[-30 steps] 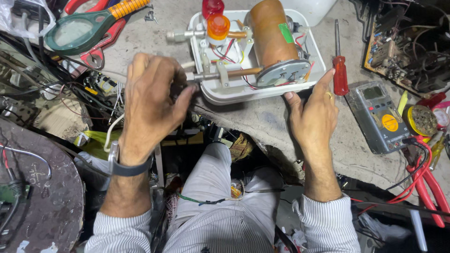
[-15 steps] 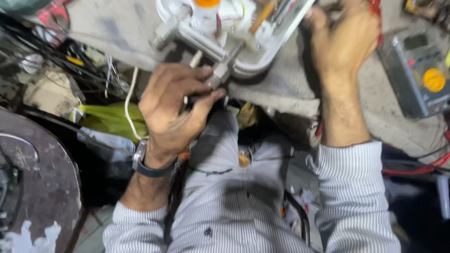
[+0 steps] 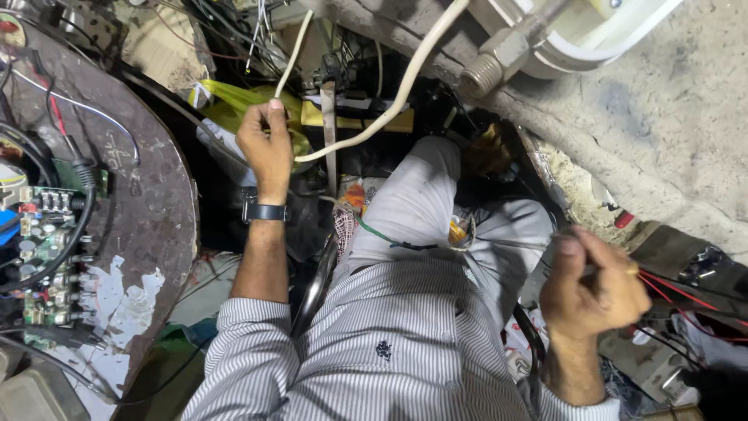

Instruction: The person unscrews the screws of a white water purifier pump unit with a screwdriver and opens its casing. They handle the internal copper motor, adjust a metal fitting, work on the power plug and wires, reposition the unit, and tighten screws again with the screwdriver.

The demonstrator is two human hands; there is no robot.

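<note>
Okay, head view: left hand [image 3: 267, 148] is closed around a white cable [image 3: 393, 101], gripping it near its lower end, low beside the left knee. The cable runs up and right from the fist toward the white appliance housing [image 3: 615, 39] at the bench edge, passing just beside a threaded metal fitting [image 3: 483, 74]. A black wristwatch [image 3: 263, 212] sits on that wrist. Right hand [image 3: 596, 288] is curled narrow, thumb and fingers pinched on a thin wire [image 3: 506, 244] over the right thigh. Red wires [image 3: 686, 300] lie just right of it. Green circuit board [image 3: 43, 257] sits far left on a round rusty metal surface [image 3: 148, 218].
</note>
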